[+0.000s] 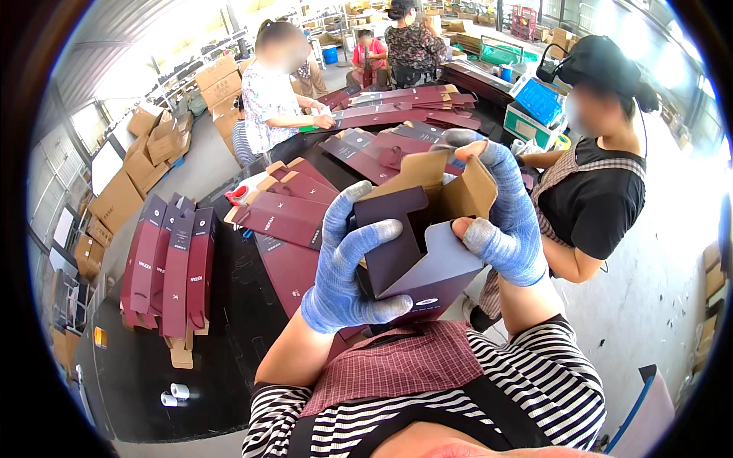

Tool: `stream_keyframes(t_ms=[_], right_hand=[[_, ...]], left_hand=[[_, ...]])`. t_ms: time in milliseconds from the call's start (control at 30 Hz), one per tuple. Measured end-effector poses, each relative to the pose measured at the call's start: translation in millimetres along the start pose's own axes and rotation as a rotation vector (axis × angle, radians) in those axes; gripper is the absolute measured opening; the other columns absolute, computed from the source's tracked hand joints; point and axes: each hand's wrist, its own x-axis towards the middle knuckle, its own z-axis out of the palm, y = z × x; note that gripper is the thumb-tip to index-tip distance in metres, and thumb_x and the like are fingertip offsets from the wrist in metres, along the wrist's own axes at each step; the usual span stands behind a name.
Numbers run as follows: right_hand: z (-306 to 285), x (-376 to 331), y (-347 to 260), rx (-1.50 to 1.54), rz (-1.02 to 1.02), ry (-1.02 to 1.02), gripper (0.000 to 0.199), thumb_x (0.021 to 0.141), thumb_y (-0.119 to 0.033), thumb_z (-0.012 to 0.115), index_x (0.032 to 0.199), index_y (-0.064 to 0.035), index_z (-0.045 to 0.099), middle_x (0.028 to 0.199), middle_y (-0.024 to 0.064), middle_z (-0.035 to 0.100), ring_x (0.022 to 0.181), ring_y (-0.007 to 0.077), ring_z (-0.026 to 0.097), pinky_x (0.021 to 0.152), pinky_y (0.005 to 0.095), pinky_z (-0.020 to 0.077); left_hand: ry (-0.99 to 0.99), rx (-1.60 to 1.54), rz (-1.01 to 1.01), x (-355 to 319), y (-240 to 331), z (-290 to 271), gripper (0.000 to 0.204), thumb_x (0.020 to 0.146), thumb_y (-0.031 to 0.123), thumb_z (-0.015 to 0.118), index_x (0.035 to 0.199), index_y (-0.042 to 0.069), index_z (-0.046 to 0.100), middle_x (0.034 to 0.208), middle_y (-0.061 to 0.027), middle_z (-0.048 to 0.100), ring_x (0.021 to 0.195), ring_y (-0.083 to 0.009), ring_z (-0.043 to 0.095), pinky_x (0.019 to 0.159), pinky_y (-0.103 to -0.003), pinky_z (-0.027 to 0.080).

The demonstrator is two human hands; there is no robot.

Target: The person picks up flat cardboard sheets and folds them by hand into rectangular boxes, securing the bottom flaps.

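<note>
Head view shows a maroon folding carton [412,252] held up at chest height in the centre of the frame, partly erected, with its brown kraft inner flaps [450,187] open at the top. The step in hand appears to be folding the carton's end closed: one maroon flap is already turned inward and the kraft flaps stand at 12 o'clock. The next move would likely call for pressing those flaps down and tucking them while the body is kept square. The left hand [347,263], in a blue knit glove, is clamped round the carton's lower left side, at 9 o'clock from it, fingers wrapped across the front. The right hand [500,221], likewise gloved, grips the upper right edge at 2 o'clock, thumb on the pale inner panel and fingers curled over a kraft flap. Beyond, at 10 o'clock, flat maroon carton blanks [286,217] lie on the black worktable [145,366], with a bundle of blanks [172,263] at 9 o'clock.
</note>
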Motion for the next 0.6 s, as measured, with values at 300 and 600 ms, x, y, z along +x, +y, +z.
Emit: stream_keyframes(t_ms=[300,600], right_hand=[[-2,4,-12,-0.142,-0.012,-0.05,0.069,0.078,0.0,0.061,0.145,-0.002,0.046,0.123,0.0092,0.061,0.118,0.0172,0.057,0.107,0.0334,0.0425],[3,-1,-2,0.039,-0.017,-0.049,0.073,0.083,-0.006,0.065,0.152,-0.0002,0.041,0.123,0.01,0.062,0.116,0.0173,0.058,0.107,0.0339,0.0421]], left_hand=[[-0.05,0.02,-0.014,31,19,-7,0.086,0.073,0.048,0.088,0.142,0.008,0.057,0.153,-0.0245,0.044,0.136,-0.0434,0.05,0.113,-0.053,0.04],[-0.345,0.216,0.17,46,27,-20,0.067,0.079,0.047,0.077,0.128,0.002,0.067,0.129,-0.0178,0.064,0.123,-0.039,0.061,0.111,-0.053,0.04]])
